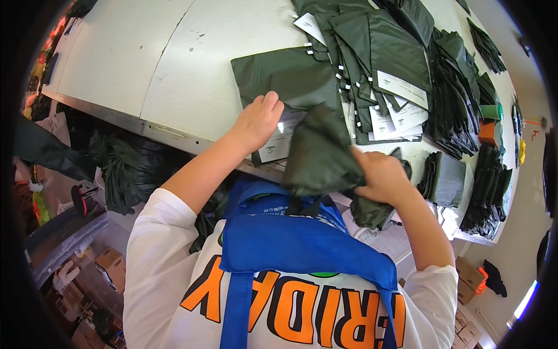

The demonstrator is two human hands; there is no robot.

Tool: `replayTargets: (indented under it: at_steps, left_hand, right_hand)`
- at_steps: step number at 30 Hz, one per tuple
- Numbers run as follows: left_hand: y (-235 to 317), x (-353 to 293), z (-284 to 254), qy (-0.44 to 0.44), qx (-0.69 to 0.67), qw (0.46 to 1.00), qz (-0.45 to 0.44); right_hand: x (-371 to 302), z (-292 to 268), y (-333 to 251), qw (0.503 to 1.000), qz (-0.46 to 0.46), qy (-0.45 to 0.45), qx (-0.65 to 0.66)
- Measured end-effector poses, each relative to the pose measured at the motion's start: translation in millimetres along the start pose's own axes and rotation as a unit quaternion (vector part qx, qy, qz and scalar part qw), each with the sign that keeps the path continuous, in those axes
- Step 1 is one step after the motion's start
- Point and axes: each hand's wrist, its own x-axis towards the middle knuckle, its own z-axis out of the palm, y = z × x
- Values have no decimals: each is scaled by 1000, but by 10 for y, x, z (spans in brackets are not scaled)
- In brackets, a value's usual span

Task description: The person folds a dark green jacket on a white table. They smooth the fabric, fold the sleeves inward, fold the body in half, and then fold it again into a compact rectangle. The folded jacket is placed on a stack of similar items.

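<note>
My left hand [260,123] is closed, its fingers curled at the edge of a flat dark green fabric pouch [290,75] lying near the table's front edge. Beside that hand, a white printed card [275,146] shows under what looks like clear film. My right hand [381,175] is closed on a bunched dark green fabric piece [319,154], held over the table edge in front of my blue apron [302,238]. Its thumb and fingers grip the right side of the fabric. More dark green fabric [372,210] hangs below that hand; whether it is one piece cannot be told.
A heap of dark green pouches [401,52] with white cards [401,90] covers the table's far right. Folded dark stacks [447,177] lie nearer on the right, by a green roll [491,111] and an orange box [488,132]. A metal edge [168,135] borders the white table [116,52].
</note>
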Motion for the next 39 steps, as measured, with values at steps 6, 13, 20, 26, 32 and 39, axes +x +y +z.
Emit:
replayTargets:
  at_steps: [6,13,20,26,32,39]
  left_hand:
    - [318,-58,-496,-68,-229,967,-84]
    - [631,-210,-409,116,47,989,74]
    - [463,-434,-304,323,-122,925,159]
    - [213,-246,216,286,-279,913,80]
    - [555,-206,59,243,-262,934,2]
    - [773,-593,292,142,-359,921,-53]
  right_hand:
    - [445,139,-267,999,18,24,24]
    - [555,38,-377,972,228,52,22]
    - [668,158,-279,924,226,156,267]
    - [664,49,-413,706,205,219,642]
    - [727,327,-141,640,169,300,687]
    - [764,326,-153,382,137,340,849]
